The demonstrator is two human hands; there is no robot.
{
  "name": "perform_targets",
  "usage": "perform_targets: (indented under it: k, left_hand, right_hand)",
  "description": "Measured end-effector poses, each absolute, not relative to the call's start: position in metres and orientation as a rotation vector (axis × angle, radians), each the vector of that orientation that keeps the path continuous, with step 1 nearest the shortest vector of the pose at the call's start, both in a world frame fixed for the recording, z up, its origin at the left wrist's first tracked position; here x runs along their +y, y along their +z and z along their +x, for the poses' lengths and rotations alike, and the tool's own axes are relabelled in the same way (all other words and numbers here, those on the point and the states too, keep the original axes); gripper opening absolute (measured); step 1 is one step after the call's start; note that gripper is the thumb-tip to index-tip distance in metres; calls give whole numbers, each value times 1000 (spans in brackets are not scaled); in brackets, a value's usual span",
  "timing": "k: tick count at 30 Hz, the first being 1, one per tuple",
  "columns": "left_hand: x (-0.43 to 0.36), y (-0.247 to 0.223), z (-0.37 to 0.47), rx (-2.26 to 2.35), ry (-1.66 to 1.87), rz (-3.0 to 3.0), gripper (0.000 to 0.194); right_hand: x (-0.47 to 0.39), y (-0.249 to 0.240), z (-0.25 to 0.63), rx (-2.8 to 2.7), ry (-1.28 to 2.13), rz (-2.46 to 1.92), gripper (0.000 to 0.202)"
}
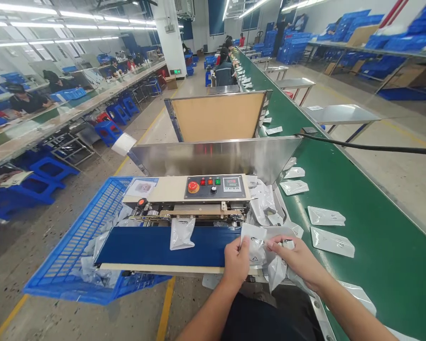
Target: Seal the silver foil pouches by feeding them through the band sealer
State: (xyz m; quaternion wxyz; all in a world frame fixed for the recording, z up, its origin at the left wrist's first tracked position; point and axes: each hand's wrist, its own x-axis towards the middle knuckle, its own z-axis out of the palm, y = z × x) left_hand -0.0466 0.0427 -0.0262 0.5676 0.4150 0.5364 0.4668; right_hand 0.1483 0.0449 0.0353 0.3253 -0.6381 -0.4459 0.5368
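Note:
My left hand pinches the left edge of a white plastic pouch at the right end of the blue belt. My right hand is closed at the pouch's right side, with more white pouches bunched beneath its fingers; exactly which of them it grips is partly hidden. Another pouch hangs from the band sealer and lies over the blue belt. Behind my hands, a pile of pouches rests beside the sealer's right end.
On my right runs a green conveyor belt with several pouches spaced along it. A blue basket holding pouches stands at the sealer's left end. Upright behind the sealer is a metal panel. Other people sit along the lines farther off.

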Motion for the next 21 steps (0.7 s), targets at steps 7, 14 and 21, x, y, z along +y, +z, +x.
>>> perform_targets:
  k: [7,14,21]
  left_hand:
    - [46,-37,-37,1200,1089,837,72]
    - [56,-23,-47,1175,1048,1089,72]
    - [72,-53,-31,1313,1071,675,74]
  right_hand:
    - [45,24,146,-1281,1299,-1685,53]
    - [40,30,141,-1418,1302,-1565,42]
    - [37,-18,146,-761,1424,-1720,47]
